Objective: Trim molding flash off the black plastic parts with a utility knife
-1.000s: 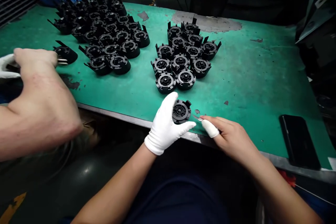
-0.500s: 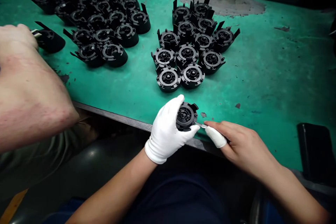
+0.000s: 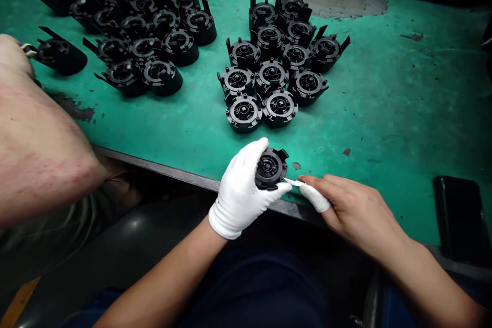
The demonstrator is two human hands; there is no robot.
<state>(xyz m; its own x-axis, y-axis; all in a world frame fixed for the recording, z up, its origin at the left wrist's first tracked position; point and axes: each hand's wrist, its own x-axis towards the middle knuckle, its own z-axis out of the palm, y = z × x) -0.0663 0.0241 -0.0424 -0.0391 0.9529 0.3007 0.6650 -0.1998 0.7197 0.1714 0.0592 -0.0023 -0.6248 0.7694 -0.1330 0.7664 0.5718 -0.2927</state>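
Note:
My left hand (image 3: pixel 239 189), in a white glove, grips a round black plastic housing (image 3: pixel 271 168) near the table's front edge. Its ringed face with small holes and tabs is turned up at me. My right hand (image 3: pixel 346 200) is bare except for a white cover on the thumb. Between thumb and forefinger it pinches a thin, shiny metal blade (image 3: pixel 292 182). The blade's tip is at the lower right rim of the housing, close to my left thumb; whether it touches cannot be made out. Its handle, if any, is hidden in my palm.
Several like housings (image 3: pixel 272 76) stand grouped on the green table (image 3: pixel 388 113) beyond my hands. A larger cluster (image 3: pixel 132 25) is at the back left. A co-worker's arm (image 3: pixel 46 148) reaches in from the left, beside a single housing (image 3: pixel 63 55). A dark phone-like slab (image 3: pixel 461 215) lies at right.
The blade now catches more light and shows brighter at the housing's rim. My grip is the same. The co-worker's hand and arm have shifted left, and the whole view has moved slightly.

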